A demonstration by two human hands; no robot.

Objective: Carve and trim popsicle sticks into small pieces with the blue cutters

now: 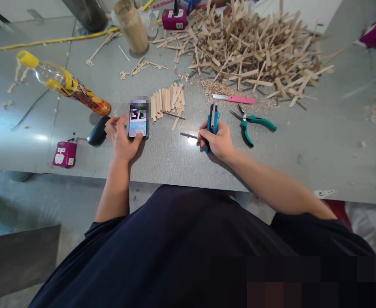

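My right hand (218,139) grips a blue utility knife (213,122), blade end pointing away from me. A thin wooden stick (190,128) also juts out to the left from its fingers. My left hand (123,139) rests at a smartphone (138,119) lying on the table with its screen lit. Its thumb touches the lower part of the screen and the other fingers lie apart at the left side. Just right of the phone is a row of short wooden sticks (165,100). Pliers with green handles (246,122) and a pink-handled knife (236,99) lie beyond my right hand.
A large heap of wooden sticks (255,47) covers the back of the grey table (175,169), with shavings before it. At left are a yellow-capped bottle (75,87), a black oval object (98,131) and a purple box (64,154). A jar (130,25) stands behind.
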